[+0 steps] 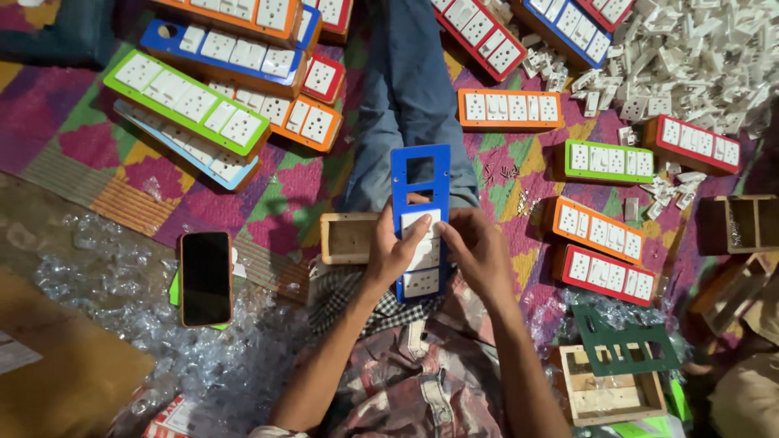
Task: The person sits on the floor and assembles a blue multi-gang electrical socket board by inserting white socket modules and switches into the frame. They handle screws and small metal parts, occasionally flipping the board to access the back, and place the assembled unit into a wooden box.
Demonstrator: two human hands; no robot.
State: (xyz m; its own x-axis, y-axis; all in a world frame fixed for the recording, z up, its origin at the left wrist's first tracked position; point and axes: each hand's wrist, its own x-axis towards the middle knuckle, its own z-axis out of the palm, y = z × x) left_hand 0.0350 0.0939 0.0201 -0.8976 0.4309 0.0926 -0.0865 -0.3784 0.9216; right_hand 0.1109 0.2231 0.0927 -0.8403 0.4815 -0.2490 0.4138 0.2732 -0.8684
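Note:
A blue switchboard faceplate (420,174) with rectangular cut-outs stands upright on my lap. White socket modules (422,280) fill its lower openings; the upper openings are bare. My left hand (393,251) grips the plate's left edge, thumb pressing on a white module (419,221) in the middle. My right hand (477,251) holds the right edge, fingers curled behind it. A small wooden box (347,238) lies just left of my left hand.
Finished boards in orange (510,109), green (187,101), red (604,274) and blue (227,50) lie about the patterned mat. A heap of white modules (690,57) sits top right. A phone (205,278) lies left, a green plate on a wooden box (621,357) right.

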